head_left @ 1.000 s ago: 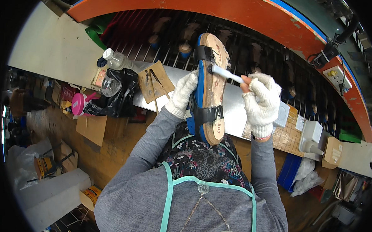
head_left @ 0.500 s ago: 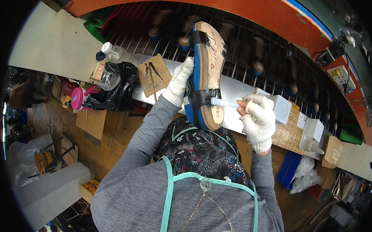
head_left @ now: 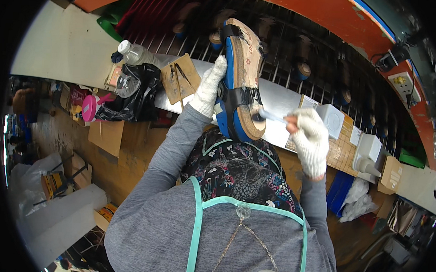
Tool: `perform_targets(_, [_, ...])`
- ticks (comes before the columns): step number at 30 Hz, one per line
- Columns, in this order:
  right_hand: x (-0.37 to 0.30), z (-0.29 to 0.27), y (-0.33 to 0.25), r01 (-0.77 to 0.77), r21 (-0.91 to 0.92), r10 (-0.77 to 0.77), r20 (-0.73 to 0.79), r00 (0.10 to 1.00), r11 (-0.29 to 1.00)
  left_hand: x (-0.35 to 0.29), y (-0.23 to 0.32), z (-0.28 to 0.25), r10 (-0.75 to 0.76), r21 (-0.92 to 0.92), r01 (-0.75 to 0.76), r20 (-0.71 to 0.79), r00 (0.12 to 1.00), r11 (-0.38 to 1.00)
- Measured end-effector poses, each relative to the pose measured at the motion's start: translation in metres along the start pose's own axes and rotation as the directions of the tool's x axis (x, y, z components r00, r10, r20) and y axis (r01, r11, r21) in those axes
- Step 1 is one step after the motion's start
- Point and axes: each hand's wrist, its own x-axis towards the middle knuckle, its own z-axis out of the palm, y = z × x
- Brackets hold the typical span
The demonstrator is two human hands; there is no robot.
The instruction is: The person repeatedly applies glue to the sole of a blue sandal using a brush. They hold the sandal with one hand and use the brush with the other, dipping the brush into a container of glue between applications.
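My left hand (head_left: 211,86), in a white knit glove, is closed around the side of a sandal (head_left: 239,83) on a blue shoe last (head_left: 223,119). Its pale underside faces up, with dark straps folded over the edges. My right hand (head_left: 309,137), gloved with bare fingertips showing, pinches a brush (head_left: 273,116) by its light handle. The dark bristles touch the heel end of the sandal's underside. Motion blurs the brush a little.
Behind the sandal runs a metal-barred rack (head_left: 193,35) with several more lasts. A cardboard piece with tools (head_left: 180,78), a clear bottle (head_left: 138,53) and a black plastic bag (head_left: 144,96) lie to the left. White containers (head_left: 331,120) stand on the right.
The brush has moved from the strap area down to the heel end of the underside, and my right hand has shifted slightly right. The sandal sits slightly higher in view.
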Motion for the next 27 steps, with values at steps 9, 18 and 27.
perform_targets(9, [-0.012, 0.001, -0.007, 0.106, -0.317, -0.103, 0.027, 0.994, 0.942, -0.012, -0.006, -0.015, 0.091, 0.102, -0.078, -0.134, 0.987, 0.992])
perform_targets(18, [0.002, 0.009, -0.004, 0.245, -0.444, -0.278, -0.010, 0.961, 0.862, -0.019, -0.010, -0.015, 0.088, 0.203, -0.063, -0.117, 0.989, 0.977])
perform_targets(27, [0.009, -0.004, -0.002, 0.293, -0.303, -0.271, 0.115, 0.956, 0.907, -0.022, -0.003, 0.009, -0.172, -0.099, 0.160, -0.130, 0.977, 0.982])
